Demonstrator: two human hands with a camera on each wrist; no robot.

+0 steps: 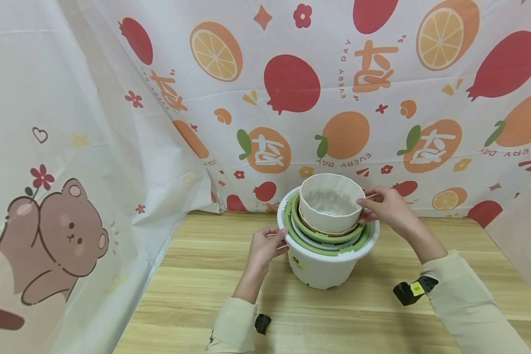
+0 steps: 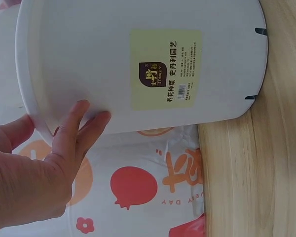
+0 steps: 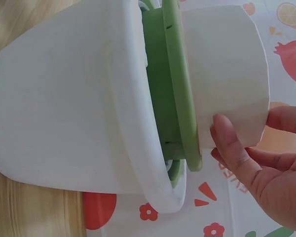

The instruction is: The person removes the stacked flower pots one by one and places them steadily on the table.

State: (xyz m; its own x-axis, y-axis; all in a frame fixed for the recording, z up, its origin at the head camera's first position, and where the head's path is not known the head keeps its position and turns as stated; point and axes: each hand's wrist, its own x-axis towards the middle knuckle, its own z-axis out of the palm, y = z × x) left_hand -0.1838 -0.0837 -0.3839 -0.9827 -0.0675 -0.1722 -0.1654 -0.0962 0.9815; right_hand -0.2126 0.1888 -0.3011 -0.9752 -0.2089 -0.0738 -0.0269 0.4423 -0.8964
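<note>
A large white flowerpot [image 1: 323,273] stands on the table with smaller pots nested inside it. Green rims [image 1: 329,239] show within, and a cream fluted pot [image 1: 314,211] sits topmost, rising above the others. My left hand [image 1: 263,248] pinches the white pot's rim at its left side, thumb at the lip and fingers against the outer wall. A pale yellow label [image 2: 167,69] is on that wall in the left wrist view. At the right, my right hand [image 1: 387,209] pinches the cream pot's side between thumb and fingers. The nested pots' lower parts are hidden.
Beneath the pots lies a wood-grain table [image 1: 203,290]. A fruit-printed sheet [image 1: 301,137] hangs right behind the stack, and a sheet with a bear print [image 1: 71,226] covers the left side. Black wrist cameras [image 1: 411,291] are strapped at both sleeves.
</note>
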